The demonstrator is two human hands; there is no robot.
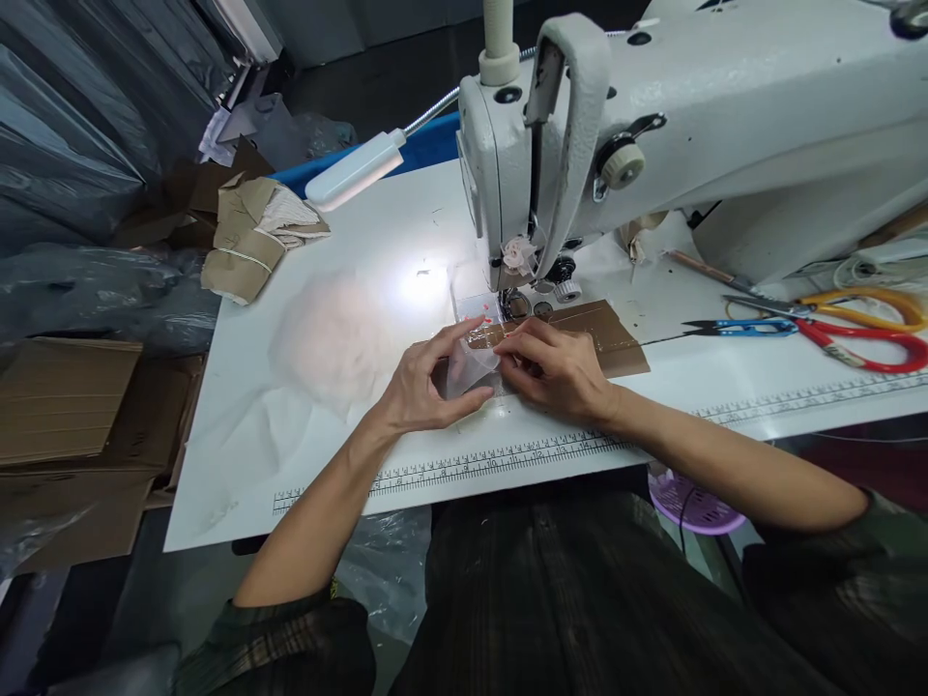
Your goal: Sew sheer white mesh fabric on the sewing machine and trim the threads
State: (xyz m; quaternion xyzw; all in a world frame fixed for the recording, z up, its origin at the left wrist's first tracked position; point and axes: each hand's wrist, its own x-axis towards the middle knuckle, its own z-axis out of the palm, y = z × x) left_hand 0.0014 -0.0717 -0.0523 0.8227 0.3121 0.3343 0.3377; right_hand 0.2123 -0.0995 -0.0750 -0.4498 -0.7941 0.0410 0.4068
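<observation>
A small piece of sheer white fabric [471, 370] lies in front of the needle area of the white sewing machine [500, 155]. My left hand [427, 379] curves around its left side, thumb and fingers spread apart. The fingertips of my right hand [555, 367] are pinched together at the fabric's right edge; what exactly they grip is too small to tell. Under the presser foot and to the right lies a brown sheet [613, 338], partly behind my right hand. Small red bits [488, 311] show beside the presser foot.
Red-handled scissors [862, 346], yellow-handled scissors [870, 302] and blue snips [761, 328] lie at the right. A ruler strip [435, 474] runs along the front edge. Pale sheer fabric [326, 338] covers the table's left part. A lamp [355, 171] and a brown bundle [250, 242] are at the back left.
</observation>
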